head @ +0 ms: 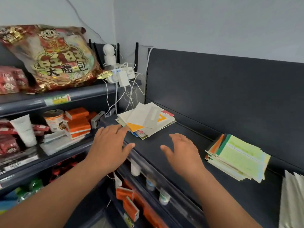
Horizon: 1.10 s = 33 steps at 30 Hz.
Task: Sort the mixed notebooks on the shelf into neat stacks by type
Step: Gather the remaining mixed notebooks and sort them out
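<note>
Both the left hand (pixel 109 142) and right hand (pixel 182 150) hover spread and empty before the messy notebook pile (pixel 145 120), whose thin, light, slippery covers look best gripped by the edges.

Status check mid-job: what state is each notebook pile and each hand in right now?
Mixed pile: askew, covers fanned out, unsorted.
Green stack: roughly stacked, edges staggered.
Left hand: open, empty, beside the mixed pile's near corner; contact unclear.
Right hand: open, empty, over the shelf.

left hand (pixel 110 142) flat, right hand (pixel 182 149) flat
</note>
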Each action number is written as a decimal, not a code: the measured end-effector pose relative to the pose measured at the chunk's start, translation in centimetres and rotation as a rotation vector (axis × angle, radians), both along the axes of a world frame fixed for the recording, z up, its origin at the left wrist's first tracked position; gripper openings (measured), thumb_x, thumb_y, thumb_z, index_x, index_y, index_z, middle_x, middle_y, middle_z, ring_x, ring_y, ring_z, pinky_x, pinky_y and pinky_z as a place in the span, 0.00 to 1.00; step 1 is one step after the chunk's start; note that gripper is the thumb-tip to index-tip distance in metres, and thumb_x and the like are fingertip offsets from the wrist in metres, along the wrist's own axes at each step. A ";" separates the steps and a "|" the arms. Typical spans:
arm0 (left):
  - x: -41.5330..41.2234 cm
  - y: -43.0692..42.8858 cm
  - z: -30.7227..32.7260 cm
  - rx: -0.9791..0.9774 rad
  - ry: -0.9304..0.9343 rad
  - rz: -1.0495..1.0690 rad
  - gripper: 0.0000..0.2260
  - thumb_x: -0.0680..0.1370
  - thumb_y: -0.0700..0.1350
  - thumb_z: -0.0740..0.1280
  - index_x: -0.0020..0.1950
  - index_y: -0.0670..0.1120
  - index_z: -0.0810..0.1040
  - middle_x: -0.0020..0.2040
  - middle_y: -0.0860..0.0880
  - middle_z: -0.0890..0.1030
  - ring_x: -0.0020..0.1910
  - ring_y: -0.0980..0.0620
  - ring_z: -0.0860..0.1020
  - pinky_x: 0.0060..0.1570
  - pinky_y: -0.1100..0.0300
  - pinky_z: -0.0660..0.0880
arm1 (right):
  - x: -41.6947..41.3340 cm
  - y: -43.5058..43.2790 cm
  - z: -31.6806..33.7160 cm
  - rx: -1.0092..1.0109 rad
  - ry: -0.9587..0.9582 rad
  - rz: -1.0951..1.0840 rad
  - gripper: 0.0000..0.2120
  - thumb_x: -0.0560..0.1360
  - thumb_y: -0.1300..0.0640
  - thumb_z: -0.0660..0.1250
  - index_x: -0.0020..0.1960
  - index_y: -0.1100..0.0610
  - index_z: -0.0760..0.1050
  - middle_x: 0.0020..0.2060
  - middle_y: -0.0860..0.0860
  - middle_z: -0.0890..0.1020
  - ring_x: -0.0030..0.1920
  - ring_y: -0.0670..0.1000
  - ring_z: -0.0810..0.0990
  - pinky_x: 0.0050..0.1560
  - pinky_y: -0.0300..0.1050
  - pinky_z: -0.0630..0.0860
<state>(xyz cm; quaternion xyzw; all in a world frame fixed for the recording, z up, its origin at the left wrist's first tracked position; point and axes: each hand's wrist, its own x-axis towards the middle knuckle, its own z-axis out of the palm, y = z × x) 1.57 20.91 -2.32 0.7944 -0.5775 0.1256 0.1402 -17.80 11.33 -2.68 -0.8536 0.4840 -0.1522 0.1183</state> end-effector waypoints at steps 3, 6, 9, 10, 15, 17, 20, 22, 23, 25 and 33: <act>2.2 -3.0 -0.5 0.024 -0.011 0.014 0.29 0.78 0.62 0.57 0.75 0.50 0.61 0.73 0.50 0.67 0.72 0.49 0.63 0.72 0.51 0.57 | 2.1 -2.9 -0.6 0.027 0.018 -0.004 0.28 0.80 0.42 0.57 0.76 0.54 0.60 0.75 0.51 0.64 0.75 0.52 0.61 0.74 0.49 0.59; 4.4 -5.9 -0.9 0.054 -0.006 0.003 0.29 0.78 0.63 0.58 0.75 0.50 0.62 0.72 0.49 0.67 0.71 0.48 0.64 0.71 0.51 0.58 | 3.6 -5.0 -1.1 0.070 0.033 -0.032 0.28 0.80 0.42 0.57 0.76 0.54 0.61 0.74 0.51 0.65 0.74 0.53 0.63 0.73 0.50 0.61; 6.6 -9.0 -0.9 0.067 0.012 -0.031 0.30 0.78 0.62 0.59 0.75 0.49 0.62 0.72 0.48 0.67 0.71 0.47 0.64 0.70 0.51 0.58 | 5.2 -6.6 -1.2 0.118 0.024 -0.079 0.26 0.80 0.42 0.58 0.74 0.54 0.63 0.72 0.51 0.68 0.71 0.54 0.66 0.70 0.49 0.64; 7.4 -10.1 -0.8 0.070 0.014 -0.050 0.30 0.78 0.62 0.59 0.75 0.48 0.62 0.72 0.47 0.68 0.70 0.47 0.65 0.70 0.51 0.58 | 5.7 -7.2 -1.2 0.135 0.015 -0.102 0.25 0.80 0.43 0.58 0.72 0.55 0.65 0.71 0.51 0.69 0.70 0.54 0.67 0.68 0.49 0.65; 11.5 -15.9 -1.0 0.141 0.051 -0.159 0.31 0.78 0.62 0.57 0.77 0.48 0.59 0.75 0.45 0.64 0.73 0.45 0.60 0.72 0.50 0.55 | 8.9 -9.3 -1.1 0.219 -0.064 -0.238 0.22 0.81 0.44 0.59 0.70 0.55 0.67 0.69 0.52 0.70 0.67 0.54 0.71 0.62 0.47 0.70; 12.8 -17.9 -1.0 0.198 0.068 -0.196 0.32 0.79 0.63 0.56 0.78 0.49 0.56 0.77 0.44 0.60 0.75 0.44 0.57 0.73 0.50 0.53 | 10.2 -10.0 -1.1 0.241 -0.082 -0.303 0.22 0.81 0.44 0.58 0.70 0.56 0.66 0.69 0.52 0.70 0.66 0.53 0.72 0.61 0.46 0.70; 14.4 -20.6 -1.4 0.298 0.079 -0.239 0.33 0.79 0.64 0.52 0.79 0.48 0.51 0.79 0.44 0.53 0.77 0.44 0.52 0.74 0.49 0.49 | 12.0 -11.2 -1.1 0.267 -0.112 -0.418 0.23 0.81 0.44 0.58 0.70 0.57 0.66 0.66 0.53 0.73 0.64 0.53 0.74 0.57 0.45 0.71; 15.2 -22.0 -1.9 0.369 0.083 -0.265 0.34 0.79 0.66 0.51 0.79 0.49 0.50 0.79 0.44 0.53 0.77 0.44 0.51 0.74 0.49 0.49 | 13.1 -11.8 -1.4 0.283 -0.148 -0.502 0.23 0.81 0.44 0.58 0.69 0.58 0.66 0.62 0.53 0.76 0.61 0.54 0.75 0.53 0.45 0.71; 15.5 -22.5 -2.3 0.401 0.079 -0.281 0.34 0.78 0.66 0.50 0.79 0.49 0.50 0.79 0.45 0.54 0.77 0.44 0.52 0.74 0.48 0.49 | 13.6 -12.0 -1.6 0.303 -0.174 -0.547 0.24 0.81 0.43 0.58 0.69 0.58 0.67 0.60 0.53 0.78 0.60 0.54 0.76 0.50 0.44 0.71; 16.0 -23.1 -3.0 0.448 0.062 -0.318 0.34 0.78 0.67 0.49 0.78 0.49 0.51 0.78 0.45 0.57 0.76 0.43 0.53 0.74 0.48 0.50 | 14.4 -12.4 -2.2 0.355 -0.234 -0.640 0.23 0.80 0.43 0.58 0.66 0.60 0.68 0.56 0.54 0.79 0.56 0.55 0.78 0.47 0.45 0.71; 15.5 -23.2 -3.9 0.468 0.075 -0.520 0.34 0.78 0.68 0.47 0.79 0.51 0.48 0.79 0.44 0.51 0.77 0.44 0.47 0.75 0.47 0.44 | 15.6 -13.5 -3.9 0.508 -0.647 -0.867 0.16 0.77 0.43 0.63 0.48 0.57 0.71 0.44 0.51 0.79 0.43 0.51 0.80 0.43 0.50 0.80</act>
